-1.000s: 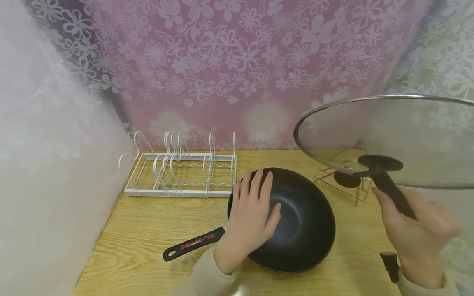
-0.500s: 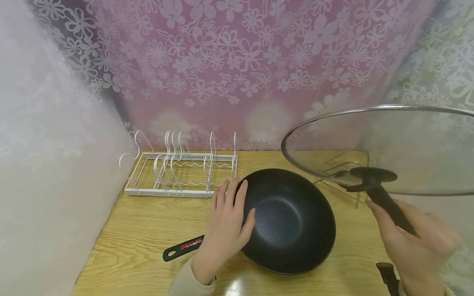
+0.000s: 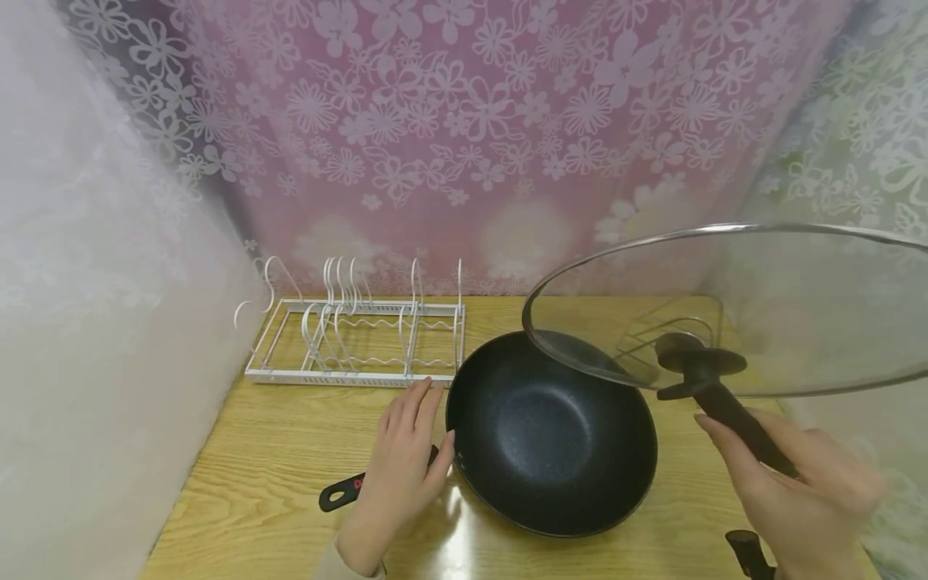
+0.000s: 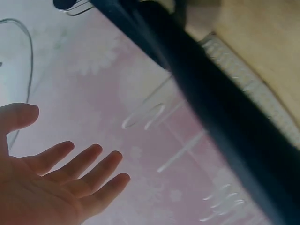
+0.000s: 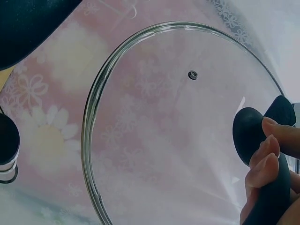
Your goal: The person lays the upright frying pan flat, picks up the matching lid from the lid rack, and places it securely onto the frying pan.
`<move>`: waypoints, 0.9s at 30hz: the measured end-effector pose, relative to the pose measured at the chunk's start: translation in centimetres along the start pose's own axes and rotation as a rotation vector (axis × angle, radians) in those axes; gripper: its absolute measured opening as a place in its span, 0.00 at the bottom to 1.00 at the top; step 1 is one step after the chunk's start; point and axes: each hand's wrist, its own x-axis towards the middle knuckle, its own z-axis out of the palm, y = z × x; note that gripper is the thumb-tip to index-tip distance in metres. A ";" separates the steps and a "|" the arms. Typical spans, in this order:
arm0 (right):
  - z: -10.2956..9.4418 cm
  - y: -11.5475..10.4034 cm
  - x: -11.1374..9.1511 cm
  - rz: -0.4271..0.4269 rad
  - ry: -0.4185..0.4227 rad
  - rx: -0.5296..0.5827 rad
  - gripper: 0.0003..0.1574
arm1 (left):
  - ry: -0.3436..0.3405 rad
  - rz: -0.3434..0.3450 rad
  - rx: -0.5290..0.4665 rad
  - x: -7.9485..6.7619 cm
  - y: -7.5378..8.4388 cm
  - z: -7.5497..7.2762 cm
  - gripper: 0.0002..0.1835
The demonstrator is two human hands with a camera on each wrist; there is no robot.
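Note:
A black wok (image 3: 551,451) sits on the wooden table, its black handle (image 3: 337,495) with red lettering pointing left. My left hand (image 3: 402,455) hovers over that handle, covering its middle, with the thumb tip right at the wok's rim. In the left wrist view, the fingers of this hand (image 4: 61,183) are spread and relaxed, and the blurred dark handle (image 4: 201,93) crosses the picture apart from them. My right hand (image 3: 805,483) grips the black handle (image 3: 739,423) of a glass lid (image 3: 783,306) with a metal rim. Held up and tilted, the lid overlaps the wok's far right edge.
A white wire rack (image 3: 326,376) with upright loops stands at the back left. Behind the lid, a smaller wire rack (image 3: 706,318) shows through the glass. A black handle-like end (image 3: 750,554) peeks out at the lower right, near my right wrist. A flowered curtain (image 3: 471,145) hangs behind.
My left hand has moved left and toward me, from over the wok to over its handle. My right hand has brought the lid left and lower. The wok has stayed put.

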 end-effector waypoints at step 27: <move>-1.8 -1.1 -1.7 0.264 -0.285 0.084 0.17 | -0.026 -0.010 -0.016 -5.6 -4.1 2.8 0.40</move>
